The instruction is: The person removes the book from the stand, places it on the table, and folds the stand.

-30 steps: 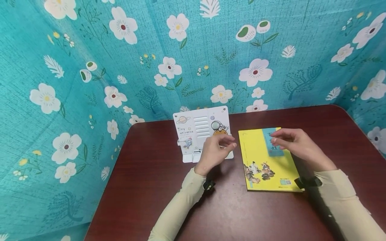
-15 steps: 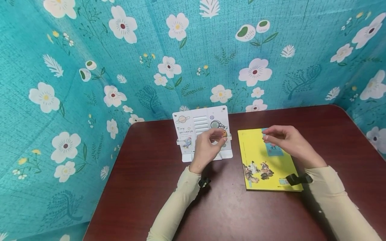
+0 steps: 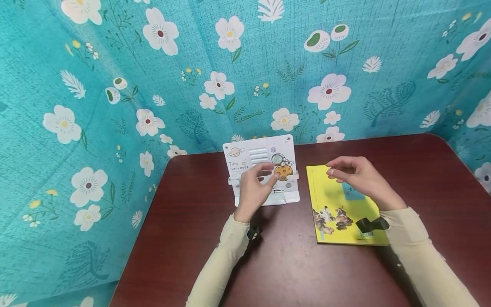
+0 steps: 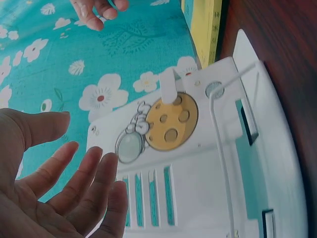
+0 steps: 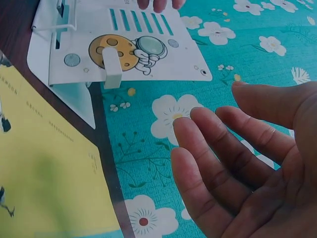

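A white book stand printed with a planet, a rocket and an astronaut stands upright at the back of the table. My left hand hovers in front of it, fingers loosely bent and nothing between them. To the right lies a yellow book with a blue title panel, flat on the table. Over its upper part hangs my right hand, thumb and fingers apart and holding nothing. In the left wrist view the stand's clip and wire support show. The right wrist view shows the relaxed fingers beside the stand.
A dark red-brown table carries the stand and the book. Behind it and along the left hangs a teal flowered cloth. Black wrist cameras sit on both wrists, over cream sleeves.
Both hands have drifted left and slightly up, the left across the stand's front, the right toward the book's upper left. The stand and book stay in place.
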A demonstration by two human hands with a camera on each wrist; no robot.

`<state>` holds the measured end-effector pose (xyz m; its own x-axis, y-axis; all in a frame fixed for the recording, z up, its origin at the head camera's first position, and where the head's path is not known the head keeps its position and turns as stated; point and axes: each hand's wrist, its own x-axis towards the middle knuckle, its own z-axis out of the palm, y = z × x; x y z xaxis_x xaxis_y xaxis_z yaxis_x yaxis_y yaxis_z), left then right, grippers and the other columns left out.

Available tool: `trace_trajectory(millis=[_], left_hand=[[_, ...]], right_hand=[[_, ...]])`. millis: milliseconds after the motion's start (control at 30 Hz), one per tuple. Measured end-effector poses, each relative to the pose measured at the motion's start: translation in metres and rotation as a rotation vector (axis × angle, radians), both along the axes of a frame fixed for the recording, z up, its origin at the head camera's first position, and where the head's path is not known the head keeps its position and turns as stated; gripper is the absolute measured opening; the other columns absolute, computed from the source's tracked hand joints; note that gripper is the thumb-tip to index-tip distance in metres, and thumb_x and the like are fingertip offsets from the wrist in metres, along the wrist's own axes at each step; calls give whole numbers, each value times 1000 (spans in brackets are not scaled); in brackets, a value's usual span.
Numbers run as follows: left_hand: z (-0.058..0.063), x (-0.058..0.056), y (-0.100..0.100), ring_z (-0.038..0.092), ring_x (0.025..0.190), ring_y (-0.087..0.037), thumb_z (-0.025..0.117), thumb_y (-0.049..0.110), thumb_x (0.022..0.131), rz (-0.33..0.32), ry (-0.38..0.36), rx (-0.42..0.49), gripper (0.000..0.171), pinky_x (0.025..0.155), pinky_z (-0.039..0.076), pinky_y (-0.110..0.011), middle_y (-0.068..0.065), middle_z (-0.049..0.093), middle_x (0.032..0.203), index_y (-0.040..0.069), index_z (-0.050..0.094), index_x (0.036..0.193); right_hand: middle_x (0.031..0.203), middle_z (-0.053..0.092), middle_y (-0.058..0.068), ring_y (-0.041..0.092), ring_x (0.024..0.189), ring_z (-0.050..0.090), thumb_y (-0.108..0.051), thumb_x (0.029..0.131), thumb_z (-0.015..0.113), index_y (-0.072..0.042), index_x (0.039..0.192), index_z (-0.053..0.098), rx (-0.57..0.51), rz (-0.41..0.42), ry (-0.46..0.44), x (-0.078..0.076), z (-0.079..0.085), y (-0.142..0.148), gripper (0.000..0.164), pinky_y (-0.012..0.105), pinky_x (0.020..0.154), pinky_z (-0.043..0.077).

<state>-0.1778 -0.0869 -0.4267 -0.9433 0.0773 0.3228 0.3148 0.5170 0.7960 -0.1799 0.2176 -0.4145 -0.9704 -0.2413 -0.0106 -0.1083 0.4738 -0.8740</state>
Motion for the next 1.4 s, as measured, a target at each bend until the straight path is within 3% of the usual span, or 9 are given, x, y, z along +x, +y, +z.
trace_trajectory(millis=[500, 667, 900, 1100, 1233, 1400], left_hand=[[2, -4, -19, 79, 103, -27, 79, 16, 90, 82, 17, -5, 30, 90, 62, -50, -10, 80, 115, 6, 76, 118], [-1, -4, -27, 79, 103, -24, 80, 16, 90, 120, 9, -18, 29, 89, 63, -44, -7, 80, 115, 9, 77, 118], [-2, -4, -39, 79, 103, -27, 81, 16, 89, 150, 0, 1, 30, 90, 62, -50, -8, 80, 115, 8, 77, 118], [-5, -5, -47, 79, 101, -25, 80, 16, 90, 172, 2, -11, 29, 89, 63, -44, -7, 80, 114, 9, 77, 117], [-7, -5, -54, 80, 100, -26, 80, 15, 89, 189, 8, -3, 29, 89, 63, -46, -8, 80, 114, 8, 77, 117], [-8, -6, -66, 79, 101, -27, 80, 15, 89, 226, 5, -7, 29, 89, 63, -48, -8, 80, 113, 9, 78, 117]], right_hand=[[112, 77, 21, -4, 83, 70, -22, 101, 70, -4, 123, 72, 9, 16, 64, -12, -5, -29, 28, 22, 75, 58], [112, 77, 22, -5, 83, 69, -21, 101, 70, -3, 124, 71, -4, 20, 65, -17, -8, -37, 29, 21, 74, 58], [120, 75, 22, -5, 84, 68, -24, 102, 69, -5, 126, 71, 3, 9, 56, -23, -11, -46, 31, 26, 77, 60], [118, 76, 20, -3, 83, 68, -23, 101, 69, -5, 123, 71, 20, -9, 76, -29, -10, -52, 29, 28, 77, 61], [118, 76, 20, -1, 83, 68, -23, 101, 69, -4, 123, 71, 28, -24, 78, -32, -13, -57, 29, 30, 79, 62], [121, 75, 20, 2, 87, 70, -22, 101, 69, -4, 124, 71, 9, -41, 91, -36, -17, -62, 29, 25, 78, 61]])
